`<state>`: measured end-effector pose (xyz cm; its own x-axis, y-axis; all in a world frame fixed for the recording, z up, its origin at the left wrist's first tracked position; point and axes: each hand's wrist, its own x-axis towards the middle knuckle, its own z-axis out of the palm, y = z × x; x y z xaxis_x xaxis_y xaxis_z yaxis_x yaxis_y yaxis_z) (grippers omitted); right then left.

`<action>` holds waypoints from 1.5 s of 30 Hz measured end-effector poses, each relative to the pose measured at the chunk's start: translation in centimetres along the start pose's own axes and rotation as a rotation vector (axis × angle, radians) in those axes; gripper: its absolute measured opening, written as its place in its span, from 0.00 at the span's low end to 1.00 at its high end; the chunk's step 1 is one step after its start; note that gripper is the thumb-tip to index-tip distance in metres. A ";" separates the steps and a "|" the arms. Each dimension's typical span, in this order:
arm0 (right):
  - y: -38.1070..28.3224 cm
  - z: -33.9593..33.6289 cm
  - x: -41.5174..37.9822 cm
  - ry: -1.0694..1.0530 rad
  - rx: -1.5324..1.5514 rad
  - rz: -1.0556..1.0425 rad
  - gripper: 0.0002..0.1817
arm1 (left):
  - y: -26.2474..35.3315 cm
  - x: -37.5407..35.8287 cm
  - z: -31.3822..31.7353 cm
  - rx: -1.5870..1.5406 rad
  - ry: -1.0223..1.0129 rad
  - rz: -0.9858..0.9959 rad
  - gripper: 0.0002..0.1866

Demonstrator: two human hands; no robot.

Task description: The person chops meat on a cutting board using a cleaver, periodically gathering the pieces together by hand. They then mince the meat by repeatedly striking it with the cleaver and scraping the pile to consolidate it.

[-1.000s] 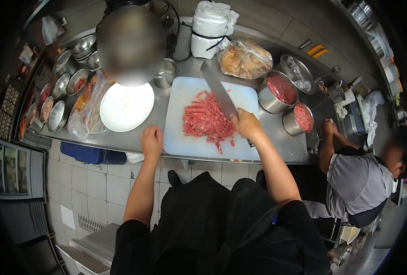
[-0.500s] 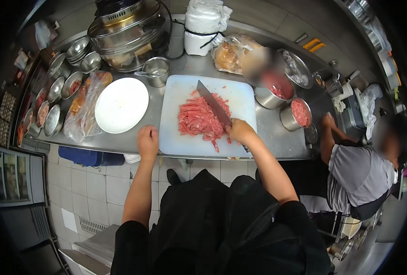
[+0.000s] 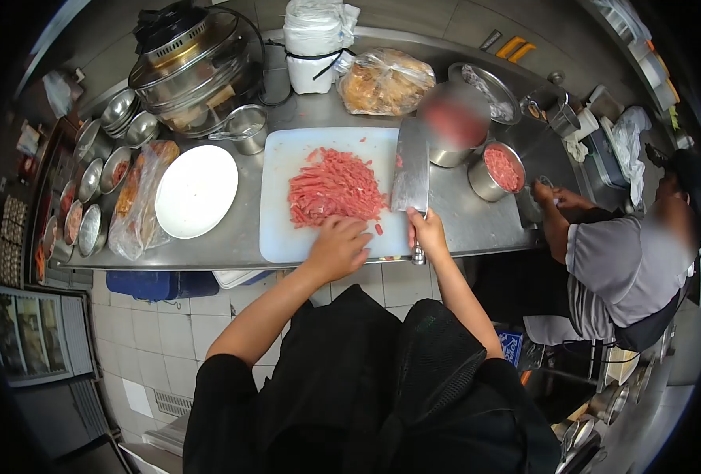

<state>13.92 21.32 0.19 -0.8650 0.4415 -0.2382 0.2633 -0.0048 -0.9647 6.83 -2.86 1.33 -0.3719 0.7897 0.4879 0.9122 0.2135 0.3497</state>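
My right hand [image 3: 428,232] is wrapped round the handle of a broad cleaver [image 3: 411,170]. The blade lies flat-side up over the right edge of the white cutting board [image 3: 275,229], pointing away from me. On the board is a pile of raw red meat cut in strips [image 3: 335,186]. My left hand [image 3: 339,246] rests at the near edge of that pile, fingers loosely curved and apart, the tips touching the meat.
Left of the board lies a white plate [image 3: 196,189] beside a plastic bag of food [image 3: 139,205] and several metal bowls. To the right stands a metal pot of cut meat [image 3: 489,180]. A co-worker [image 3: 615,253] sits at the counter's right. Another bag [image 3: 388,79] lies behind.
The cleaver has moved from on top of the meat to the board's right edge, its flat now facing up. My left hand has come from the counter edge onto the meat.
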 end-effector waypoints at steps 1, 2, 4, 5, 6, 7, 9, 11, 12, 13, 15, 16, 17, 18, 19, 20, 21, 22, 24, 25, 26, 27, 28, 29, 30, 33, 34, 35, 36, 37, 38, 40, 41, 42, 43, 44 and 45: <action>-0.3 0.1 -0.2 0.024 0.051 0.013 0.15 | 0.6 1.0 0.9 -0.001 -0.006 0.008 0.17; -0.4 -0.1 -0.1 0.030 0.057 0.012 0.15 | 1.0 2.1 1.8 0.059 -0.007 0.047 0.16; -0.2 -0.4 -0.1 0.018 0.150 0.024 0.15 | 1.2 3.0 3.4 0.120 -0.011 0.084 0.14; -0.1 -0.4 -0.1 0.017 0.154 0.024 0.15 | 0.9 3.3 4.1 0.135 -0.074 0.040 0.13; -0.1 -0.4 0.0 0.022 0.172 0.035 0.14 | 0.6 3.5 4.6 0.151 -0.135 -0.003 0.12; -0.1 -0.5 0.1 0.029 0.190 0.046 0.14 | 0.1 3.4 5.0 0.154 -0.137 0.000 0.12; -0.2 -0.5 0.0 0.026 0.182 0.045 0.13 | -1.2 2.9 5.1 0.286 -0.053 0.026 0.11; -0.3 -0.5 -0.2 0.020 0.176 0.049 0.13 | -2.6 2.7 3.7 0.336 -0.014 0.025 0.11; -0.3 -0.5 -0.1 0.011 0.159 0.059 0.12 | -3.4 2.4 3.0 0.386 0.031 0.021 0.11; -0.4 -0.5 0.0 0.002 0.141 0.067 0.12 | -4.0 2.2 2.5 0.386 0.065 0.040 0.10; -0.5 -0.5 0.0 -0.016 0.149 0.067 0.12 | -4.3 2.0 1.5 0.397 -0.001 0.021 0.12; -0.4 -0.6 0.0 -0.030 0.152 0.068 0.12 | -4.1 2.1 1.0 0.401 -0.063 0.003 0.15; -0.4 -0.5 0.0 -0.030 0.155 0.069 0.12 | -3.7 2.2 0.7 0.402 -0.066 0.004 0.15; -0.4 -0.5 0.0 -0.029 0.163 0.071 0.12 | -2.9 2.4 0.3 0.376 -0.078 -0.004 0.20; -0.3 -0.6 0.1 -0.027 0.172 0.073 0.12 | -2.5 2.7 0.1 0.348 -0.090 -0.010 0.25; -0.3 -0.7 0.1 -0.022 0.172 0.075 0.12 | -2.7 2.8 0.2 0.345 -0.092 -0.008 0.25; -0.4 -0.7 0.0 -0.022 0.165 0.076 0.12 | -3.2 2.8 0.3 0.382 -0.134 -0.026 0.29; -0.5 -0.7 -0.1 -0.023 0.159 0.076 0.12 | -3.7 2.9 0.3 0.420 -0.177 -0.046 0.33; -0.5 -0.6 -0.1 -0.024 0.168 0.079 0.12 | -5.3 3.4 0.3 0.460 -0.145 -0.027 0.32; -0.6 -0.6 -0.1 -0.025 0.173 0.075 0.12 | -5.8 3.7 0.4 0.501 -0.105 -0.007 0.32; -0.7 -0.6 -0.1 -0.022 0.175 0.076 0.12 | -6.2 4.0 0.5 0.499 -0.107 -0.003 0.32; -0.9 -0.6 -0.2 -0.029 0.168 0.075 0.12 | -6.5 4.2 0.7 0.514 -0.119 -0.025 0.32; -1.0 -0.7 -0.2 -0.035 0.161 0.073 0.12 | -6.8 4.3 1.0 0.530 -0.131 -0.045 0.33; -0.9 -0.7 -0.2 -0.029 0.166 0.074 0.12 | -7.0 4.6 1.5 0.528 -0.135 -0.038 0.33; -0.8 -0.7 -0.2 -0.025 0.170 0.076 0.12 | -7.0 5.0 2.1 0.547 -0.109 -0.108 0.33; -0.7 -0.6 -0.3 -0.008 0.177 0.068 0.12 | -7.2 6.2 3.5 0.609 -0.072 -0.259 0.35; -0.7 -0.6 -0.3 -0.002 0.176 0.059 0.13 | -7.4 6.6 3.8 0.653 -0.060 -0.347 0.36; -0.7 -0.6 -0.2 0.002 0.177 0.050 0.13 | -7.5 7.0 4.0 0.655 -0.053 -0.341 0.36; -0.7 -0.5 -0.2 0.001 0.173 0.044 0.13 | -7.4 7.2 4.0 0.652 -0.075 -0.387 0.37; -0.6 -0.5 -0.2 -0.003 0.169 0.040 0.13 | -7.3 7.2 4.1 0.648 -0.099 -0.435 0.38; -0.5 -0.5 -0.3 -0.004 0.169 0.035 0.13 | -7.3 6.9 3.9 0.651 -0.095 -0.434 0.38; -0.8 -0.6 -0.3 -0.008 0.147 0.044 0.13 | -7.0 6.8 2.5 0.449 -0.110 -0.460 0.40; -0.9 -0.6 -0.3 -0.008 0.151 0.043 0.13 | -7.1 7.0 1.7 0.452 -0.111 -0.458 0.40; -0.8 -0.6 -0.3 -0.008 0.155 0.039 0.13 | -7.6 7.0 1.1 0.451 -0.066 -0.515 0.42; -0.8 -0.6 -0.4 -0.008 0.158 0.036 0.13 | -8.1 7.0 0.5 0.448 -0.022 -0.574 0.44; -0.7 -0.6 -0.4 -0.009 0.159 0.041 0.13 | -8.9 7.1 0.0 0.447 -0.026 -0.576 0.44; -0.7 -0.6 -0.4 -0.006 0.160 0.048 0.13 | -10.1 7.0 -0.4 0.347 -0.075 -0.710 0.45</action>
<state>14.32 21.73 1.03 -0.8558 0.4320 -0.2846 0.2334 -0.1687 -0.9576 -5.04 0.28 1.59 -0.8835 0.4316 0.1821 0.4674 0.8381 0.2813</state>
